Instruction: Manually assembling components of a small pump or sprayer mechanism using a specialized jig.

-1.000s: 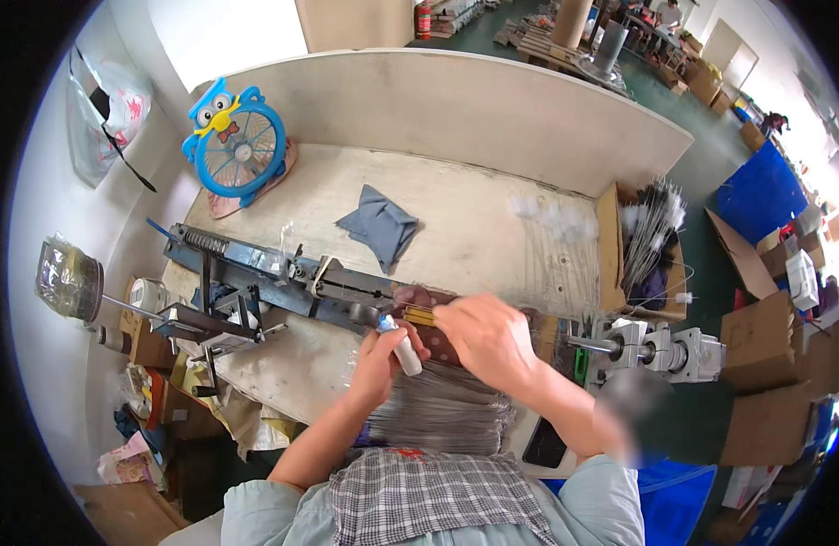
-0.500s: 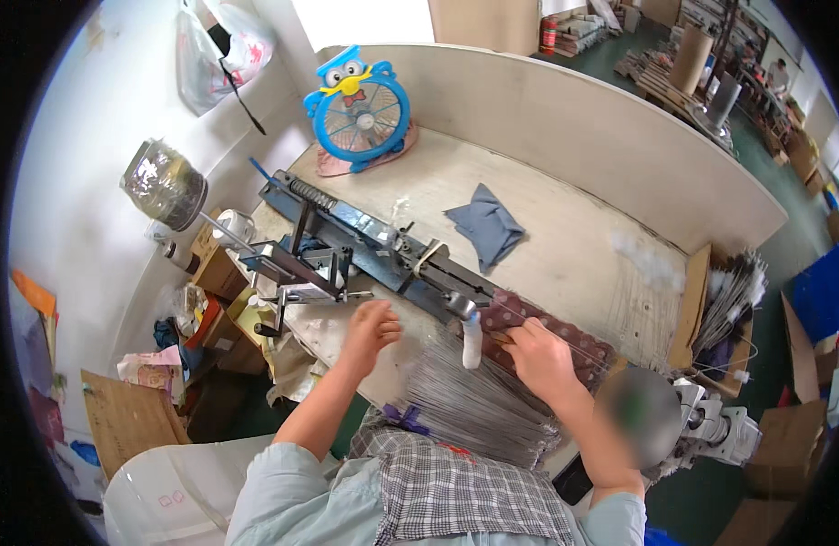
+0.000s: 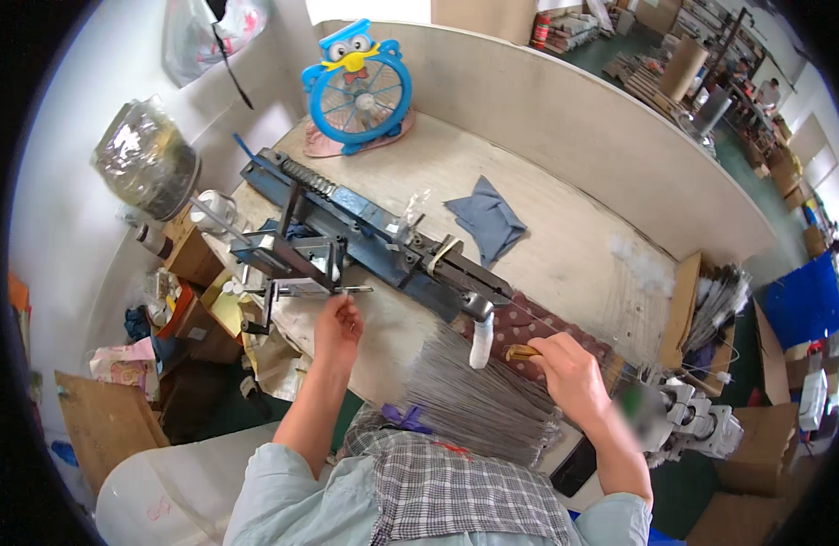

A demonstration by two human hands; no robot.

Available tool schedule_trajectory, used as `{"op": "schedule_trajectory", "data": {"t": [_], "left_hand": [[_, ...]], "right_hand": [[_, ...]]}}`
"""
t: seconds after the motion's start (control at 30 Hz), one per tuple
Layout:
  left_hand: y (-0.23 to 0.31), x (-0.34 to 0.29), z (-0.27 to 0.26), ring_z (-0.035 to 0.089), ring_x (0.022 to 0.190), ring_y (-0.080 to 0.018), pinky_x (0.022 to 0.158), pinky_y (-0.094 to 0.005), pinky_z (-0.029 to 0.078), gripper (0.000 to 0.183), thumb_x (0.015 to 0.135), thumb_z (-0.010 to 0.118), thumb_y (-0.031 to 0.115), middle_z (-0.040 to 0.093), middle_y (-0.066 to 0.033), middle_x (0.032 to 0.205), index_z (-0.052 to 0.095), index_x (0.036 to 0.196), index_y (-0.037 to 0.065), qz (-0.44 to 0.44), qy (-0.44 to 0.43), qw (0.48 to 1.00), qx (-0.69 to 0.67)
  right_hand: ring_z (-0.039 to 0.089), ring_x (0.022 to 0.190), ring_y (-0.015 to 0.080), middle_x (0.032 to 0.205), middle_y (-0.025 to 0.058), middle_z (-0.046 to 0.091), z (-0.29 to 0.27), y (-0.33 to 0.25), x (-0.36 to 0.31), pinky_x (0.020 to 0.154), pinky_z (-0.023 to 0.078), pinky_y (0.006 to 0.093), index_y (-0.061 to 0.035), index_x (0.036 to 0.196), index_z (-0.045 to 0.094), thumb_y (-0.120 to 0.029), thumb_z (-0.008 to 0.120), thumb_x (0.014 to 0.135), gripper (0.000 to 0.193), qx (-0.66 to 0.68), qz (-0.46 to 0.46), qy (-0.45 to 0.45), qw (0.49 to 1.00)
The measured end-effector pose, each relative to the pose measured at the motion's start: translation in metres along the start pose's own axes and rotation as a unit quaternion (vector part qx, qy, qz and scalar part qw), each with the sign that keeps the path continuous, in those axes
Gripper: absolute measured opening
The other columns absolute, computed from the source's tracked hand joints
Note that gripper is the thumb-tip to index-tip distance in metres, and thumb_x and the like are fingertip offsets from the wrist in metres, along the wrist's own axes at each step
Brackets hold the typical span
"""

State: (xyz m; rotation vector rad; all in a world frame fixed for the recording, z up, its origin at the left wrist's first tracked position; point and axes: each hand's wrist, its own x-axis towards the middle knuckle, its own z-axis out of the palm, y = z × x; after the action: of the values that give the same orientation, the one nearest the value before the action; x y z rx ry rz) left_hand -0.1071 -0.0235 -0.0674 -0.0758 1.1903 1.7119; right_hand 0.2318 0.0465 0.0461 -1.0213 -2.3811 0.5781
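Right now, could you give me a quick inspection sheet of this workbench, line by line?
Surface: pale wooden bench, curved back wall, mostly bare at the middle.
Job's things: long dark blue metal jig lying diagonally; bundle of thin grey rods at the near edge.
Clutter: folded grey cloth; white fluff; blue owl-shaped fan; boxes and bottles at left.
Grips: left hand at a thin pin on the jig's bracket; right hand pinching a small yellowish piece over a dotted maroon pad.
Cables: nothing seen.
Surroundings: workshop floor with cartons, blue crate, another rod bundle.
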Motion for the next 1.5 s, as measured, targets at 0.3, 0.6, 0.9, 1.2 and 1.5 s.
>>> {"op": "schedule_trajectory", "data": {"t": [0.3,0.6,0.9,1.2,1.5], "left_hand": [[-0.099,-0.101,0.148,0.056,0.065,-0.01,0.059,-0.0225,0.044,0.017,0.09,0.058,0.017,0.063,-0.0065,0.081,0.061,0.096,0.001,-0.057,-0.355,0.922,0.145],[-0.131,-0.104,0.168,0.053,0.064,-0.0055,0.058,-0.0192,0.042,0.018,0.092,0.056,0.017,0.061,-0.002,0.08,0.062,0.097,0.001,-0.016,-0.383,0.902,0.198],[-0.097,-0.106,0.163,0.052,0.062,-0.0068,0.059,-0.02,0.043,0.017,0.093,0.056,0.021,0.059,-0.0008,0.077,0.059,0.094,0.004,0.003,-0.233,0.958,0.167],[-0.1,-0.097,0.154,0.053,0.06,-0.0079,0.057,-0.0212,0.045,0.022,0.096,0.051,0.024,0.057,-0.0015,0.071,0.058,0.093,0.003,-0.017,-0.272,0.949,0.156],[-0.095,-0.101,0.165,0.061,0.085,-0.0161,0.08,-0.0294,0.046,0.046,0.098,0.034,0.043,0.064,-0.008,0.092,0.057,0.103,0.003,-0.1,-0.241,0.964,0.047]], "right_hand": [[0.062,0.073,0.0281,0.078,0.012,0.064,-0.03,0.023,0.005,0.066,0.049,0.0348,-0.0044,0.094,0.068,-0.012,0.068,0.075,0.02,0.056,0.133,0.101,0.984],[0.06,0.071,0.0249,0.077,0.0099,0.064,-0.035,0.042,-0.024,0.066,0.048,0.0331,-0.0028,0.096,0.068,-0.015,0.069,0.077,0.022,0.317,0.205,0.042,0.925],[0.058,0.077,0.0257,0.076,0.0055,0.058,-0.011,0.023,0.031,0.068,0.048,0.0372,-0.0088,0.082,0.065,-0.017,0.065,0.076,0.01,-0.094,0.018,0.16,0.982],[0.06,0.077,0.0272,0.078,0.0082,0.063,-0.012,0.014,0.041,0.066,0.048,0.0371,-0.0089,0.086,0.07,-0.023,0.062,0.079,0.018,0.081,0.138,0.015,0.987],[0.058,0.082,0.0247,0.082,0.0059,0.063,-0.001,-0.002,0.035,0.069,0.046,0.0365,-0.007,0.088,0.068,-0.023,0.067,0.074,0.021,-0.051,0.083,0.091,0.991]]}}
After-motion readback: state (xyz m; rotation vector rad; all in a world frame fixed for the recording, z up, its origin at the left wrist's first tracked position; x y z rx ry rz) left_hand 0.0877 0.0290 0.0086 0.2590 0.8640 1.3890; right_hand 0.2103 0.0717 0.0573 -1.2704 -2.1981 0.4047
